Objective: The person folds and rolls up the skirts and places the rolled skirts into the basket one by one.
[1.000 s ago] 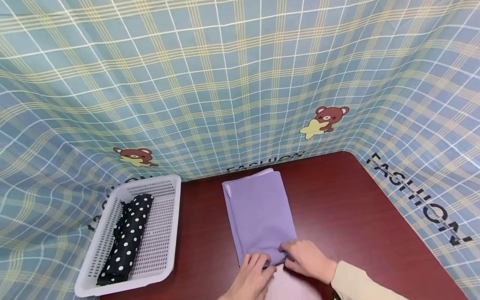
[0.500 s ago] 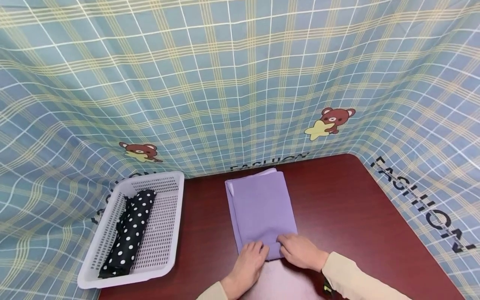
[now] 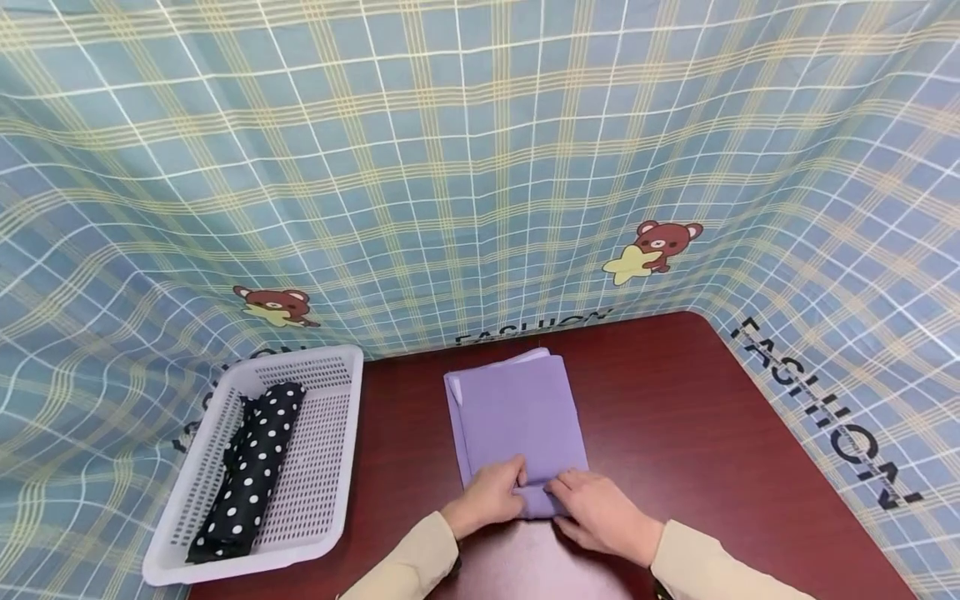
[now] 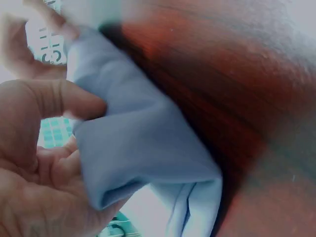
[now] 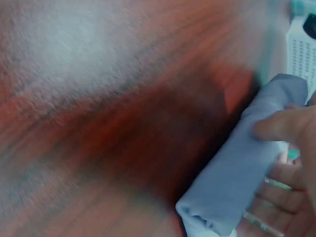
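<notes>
Cloth: a purple cloth (image 3: 517, 425), folded into a long strip, lies on the dark red worktop (image 3: 675, 417) in front of the person, its near end turned up into a small fold.
Left hand: the left hand (image 3: 491, 492) pinches the near-left corner of that fold, thumb on top and fingers curled under, as the left wrist view shows.
Right hand: the right hand (image 3: 596, 508) grips the near-right part of the same fold, fingers curled round its rolled edge.
Doing it well: the step looks like rolling or folding the near end away from the person. Both hands should likely advance together so the fold stays square to the long edges, keeping the cloth taut between them and flat to the worktop so the layers underneath do not skew.
Basket: a white basket (image 3: 330, 500) stands to the left, well apart from the cloth, holding a black dotted cloth (image 3: 251, 471).
Writing: the checked backdrop (image 3: 450, 167) reads "FASHION" at the right (image 3: 821, 412) and, partly hidden, behind the cloth; bear prints show no text.
</notes>
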The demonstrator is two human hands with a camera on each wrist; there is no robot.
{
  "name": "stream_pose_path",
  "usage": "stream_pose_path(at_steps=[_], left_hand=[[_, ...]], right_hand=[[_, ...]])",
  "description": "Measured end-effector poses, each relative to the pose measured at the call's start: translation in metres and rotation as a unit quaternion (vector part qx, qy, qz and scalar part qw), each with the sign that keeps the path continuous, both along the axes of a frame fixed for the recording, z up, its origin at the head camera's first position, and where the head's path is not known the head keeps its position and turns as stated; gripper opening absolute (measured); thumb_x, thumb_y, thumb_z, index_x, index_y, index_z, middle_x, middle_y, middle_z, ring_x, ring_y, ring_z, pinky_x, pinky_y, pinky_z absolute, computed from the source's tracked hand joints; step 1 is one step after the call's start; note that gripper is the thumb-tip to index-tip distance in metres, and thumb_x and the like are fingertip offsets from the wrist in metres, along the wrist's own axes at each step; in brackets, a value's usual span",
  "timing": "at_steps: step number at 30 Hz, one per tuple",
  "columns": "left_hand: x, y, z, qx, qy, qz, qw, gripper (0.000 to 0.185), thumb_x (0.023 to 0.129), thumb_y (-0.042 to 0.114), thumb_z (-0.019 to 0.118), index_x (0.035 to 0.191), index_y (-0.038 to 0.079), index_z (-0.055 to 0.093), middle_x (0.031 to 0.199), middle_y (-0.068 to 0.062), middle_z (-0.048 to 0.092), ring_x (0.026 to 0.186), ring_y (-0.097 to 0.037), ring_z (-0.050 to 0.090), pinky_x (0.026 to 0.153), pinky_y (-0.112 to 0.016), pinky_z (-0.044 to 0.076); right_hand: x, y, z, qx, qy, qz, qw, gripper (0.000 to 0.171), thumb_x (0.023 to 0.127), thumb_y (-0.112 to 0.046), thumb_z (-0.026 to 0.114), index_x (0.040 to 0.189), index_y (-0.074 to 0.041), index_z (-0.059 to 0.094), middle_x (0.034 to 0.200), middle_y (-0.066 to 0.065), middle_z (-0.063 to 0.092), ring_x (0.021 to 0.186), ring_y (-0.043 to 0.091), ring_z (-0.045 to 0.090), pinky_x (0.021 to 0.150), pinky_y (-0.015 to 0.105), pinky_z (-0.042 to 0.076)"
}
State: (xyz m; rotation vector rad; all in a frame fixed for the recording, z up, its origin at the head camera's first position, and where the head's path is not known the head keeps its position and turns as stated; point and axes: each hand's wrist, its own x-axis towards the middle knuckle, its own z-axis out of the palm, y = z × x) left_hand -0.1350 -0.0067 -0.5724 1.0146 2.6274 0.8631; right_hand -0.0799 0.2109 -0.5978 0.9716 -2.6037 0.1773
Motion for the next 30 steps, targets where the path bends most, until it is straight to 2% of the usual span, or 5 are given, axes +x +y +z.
stream_pose_path(at_steps=[4, 7, 14, 25, 30], left_hand=[[0.004, 0.001, -0.009, 0.015, -0.049, 0.033, 0.9981, 0.016, 0.071, 0.001, 0.059, 0.086, 0.006, 0.057, 0.06, 0.011, 0.036, 0.053, -0.004, 0.034, 0.049, -0.018, 0.028], [0.018, 0.004, -0.02, -0.052, 0.081, 0.05, 0.9941, 0.016, 0.076, 0.006, 0.062, 0.091, 0.01, 0.058, 0.062, 0.006, 0.05, 0.054, -0.01, 0.048, 0.05, -0.022, 0.037], [0.055, 0.006, -0.039, -0.259, 0.336, 0.068, 0.9032, 0.073, 0.064, 0.041, 0.078, 0.126, 0.011, 0.056, 0.103, -0.002, 0.061, 0.09, -0.018, 0.057, 0.078, -0.033, 0.045], [0.014, 0.004, -0.028, -0.126, 0.137, 0.056, 0.9808, 0.025, 0.063, 0.019, 0.07, 0.083, 0.012, 0.057, 0.066, -0.002, 0.063, 0.053, -0.02, 0.059, 0.043, -0.033, 0.039], [0.013, 0.006, -0.016, -0.134, 0.053, 0.053, 0.9882, 0.036, 0.066, 0.017, 0.071, 0.1, 0.01, 0.062, 0.081, -0.006, 0.07, 0.068, -0.02, 0.064, 0.056, -0.034, 0.048]], right_hand=[[0.005, -0.006, -0.013, 0.021, 0.011, -0.02, 1.0, 0.039, 0.062, -0.028, 0.083, 0.091, -0.014, 0.061, 0.083, -0.006, 0.061, 0.076, 0.014, 0.061, 0.067, 0.031, 0.052], [0.001, -0.013, -0.021, 0.008, 0.019, -0.046, 0.999, 0.03, 0.063, -0.023, 0.077, 0.085, -0.014, 0.059, 0.079, -0.005, 0.061, 0.072, 0.015, 0.061, 0.066, 0.032, 0.051], [-0.027, -0.023, -0.013, -0.04, -0.099, -0.078, 0.991, 0.018, 0.068, -0.012, 0.063, 0.06, -0.021, 0.049, 0.055, -0.007, 0.054, 0.051, 0.014, 0.054, 0.05, 0.032, 0.042], [-0.011, -0.033, -0.014, 0.064, 0.042, -0.077, 0.994, 0.064, 0.049, -0.026, 0.076, 0.109, -0.012, 0.06, 0.096, 0.002, 0.058, 0.089, 0.02, 0.057, 0.076, 0.035, 0.045], [-0.024, -0.029, -0.026, 0.045, 0.011, -0.067, 0.997, 0.059, 0.05, -0.028, 0.075, 0.105, -0.015, 0.057, 0.089, -0.002, 0.062, 0.082, 0.02, 0.062, 0.073, 0.034, 0.046]])
